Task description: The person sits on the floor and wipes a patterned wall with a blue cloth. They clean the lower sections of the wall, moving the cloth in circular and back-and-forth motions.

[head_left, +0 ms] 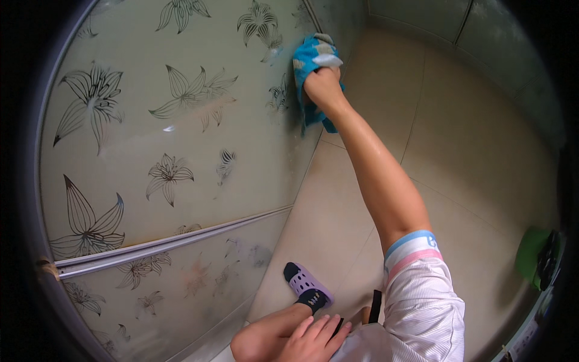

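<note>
One frosted glass panel (181, 139) with etched flower patterns fills the left of the view, crossed low down by a metal rail (169, 244), and beige floor tiles (470, 151) leave open room to the right as far as the tiled wall corner. Next in size, the right hand (324, 86) is extended with its grip closed over a blue cloth (313, 60), pressing it flat against the glass near the panel's upper right edge; the cloth appears soft, light and limp, best held bunched in the palm. Smallest, the left hand (313, 341) rests open on the bent knee, holding nothing, just beside a purple slipper (307, 283).
</note>
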`<state>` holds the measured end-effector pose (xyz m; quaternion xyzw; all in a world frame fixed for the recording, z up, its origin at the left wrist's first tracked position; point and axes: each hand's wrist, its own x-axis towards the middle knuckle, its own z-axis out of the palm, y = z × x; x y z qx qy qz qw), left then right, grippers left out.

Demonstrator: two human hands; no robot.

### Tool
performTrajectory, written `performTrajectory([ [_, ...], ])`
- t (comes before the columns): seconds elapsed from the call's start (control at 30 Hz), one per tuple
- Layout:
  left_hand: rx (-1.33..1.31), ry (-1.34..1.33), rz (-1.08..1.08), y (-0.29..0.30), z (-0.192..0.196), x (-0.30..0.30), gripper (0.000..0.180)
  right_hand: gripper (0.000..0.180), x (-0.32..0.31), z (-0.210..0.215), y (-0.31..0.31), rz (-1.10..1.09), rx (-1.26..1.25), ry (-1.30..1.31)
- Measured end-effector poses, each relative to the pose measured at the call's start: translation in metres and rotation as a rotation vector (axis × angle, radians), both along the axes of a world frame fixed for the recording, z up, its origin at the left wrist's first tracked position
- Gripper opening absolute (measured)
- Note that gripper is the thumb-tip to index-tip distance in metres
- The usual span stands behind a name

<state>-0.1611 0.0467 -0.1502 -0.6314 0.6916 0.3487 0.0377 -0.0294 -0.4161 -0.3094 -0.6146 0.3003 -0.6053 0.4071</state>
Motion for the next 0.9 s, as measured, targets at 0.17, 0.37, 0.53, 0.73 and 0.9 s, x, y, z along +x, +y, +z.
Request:
performTrajectory([
  [0.17,0.08,-0.057,0.036,0.016,-0.013,0.011,0.05,0.026,0.038,0.083,0.021,0.073,-0.241,-0.04],
  [0.37,0.081,-0.098,0.104,0.023,-0.021,0.019,0.049,0.053,0.055,-0.032,-0.029,-0.009,0.219,0.116],
  [0.53,0.066,-0.139,0.106,0.025,-0.021,0.025,0.05,0.077,0.06,-0.119,-0.01,0.028,0.713,0.097],
  [0.73,0.08,-0.258,-0.023,0.002,-0.002,0.026,0.048,0.065,0.06,-0.24,0.052,0.077,0.906,0.139],
  [0.9,0.058,-0.253,0.006,-0.005,0.004,0.011,0.045,0.037,0.06,-0.279,0.178,0.068,0.776,0.155],
])
